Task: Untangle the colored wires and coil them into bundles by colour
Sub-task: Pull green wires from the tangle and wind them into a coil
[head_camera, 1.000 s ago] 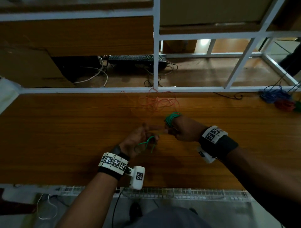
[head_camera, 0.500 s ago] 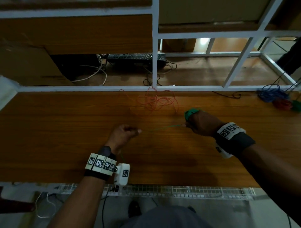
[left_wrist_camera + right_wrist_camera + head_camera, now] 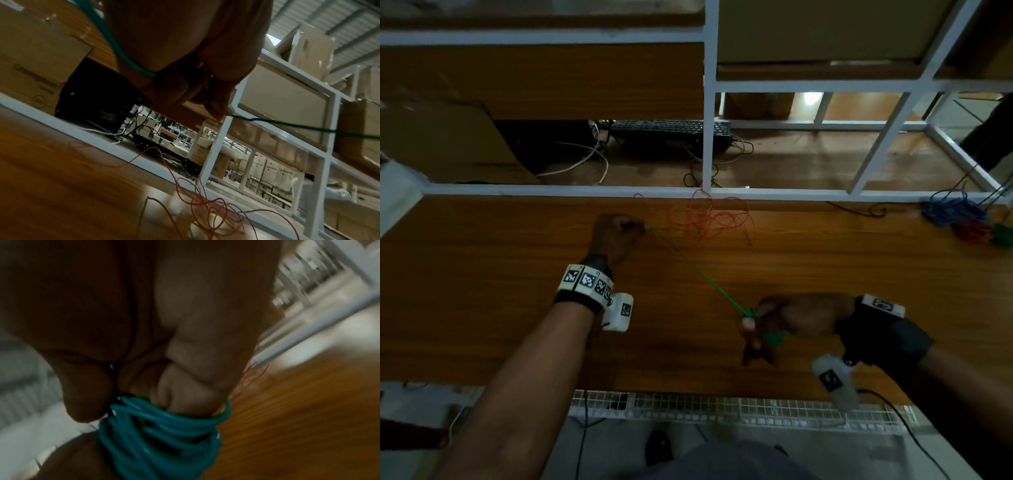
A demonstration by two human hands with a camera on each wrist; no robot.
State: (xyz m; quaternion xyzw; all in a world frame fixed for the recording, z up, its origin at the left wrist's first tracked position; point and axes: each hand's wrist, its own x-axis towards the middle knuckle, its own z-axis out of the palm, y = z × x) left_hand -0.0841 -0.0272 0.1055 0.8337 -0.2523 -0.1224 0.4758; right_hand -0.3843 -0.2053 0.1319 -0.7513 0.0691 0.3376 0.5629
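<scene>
A: Left hand (image 3: 616,236) sitting far out on the wooden table (image 3: 482,291), fingers clenched and pinching the green wire (image 3: 700,270) at its far end.

B: Confirming from the left wrist view: fingertips (image 3: 218,107) squeezing the green wire (image 3: 308,128), strand running off taut to the side, another length trailing back past the palm.

A: Right hand (image 3: 796,320) hovering nearer the table's front edge, fingers curled around the green coil (image 3: 770,337), thumb and forefinger nipping the strand where it joins.

B: Showing plainly in the right wrist view: many turns of green coil (image 3: 160,431) wrapped round the fingers (image 3: 185,394), thumb pressing beside them. Rest blurred.

A: Stretching straight and diagonal between the two hands, just above the table.

B: Orange wire (image 3: 709,219) lying loose in a tangle at the back of the table, just beside the left hand, one loop overlapping the white frame rail (image 3: 585,190). Touching the green or only crossing under it: impossible telling.

A: Seen low in the left wrist view too, orange wire (image 3: 205,207) sprawling in loops on the wood.

B: Lying at the far right corner, well apart: blue bundle (image 3: 952,210), red bundle (image 3: 972,233), small green bundle (image 3: 1001,234).

A: Beyond the rail, black keyboard (image 3: 671,132) resting among cables.
</scene>
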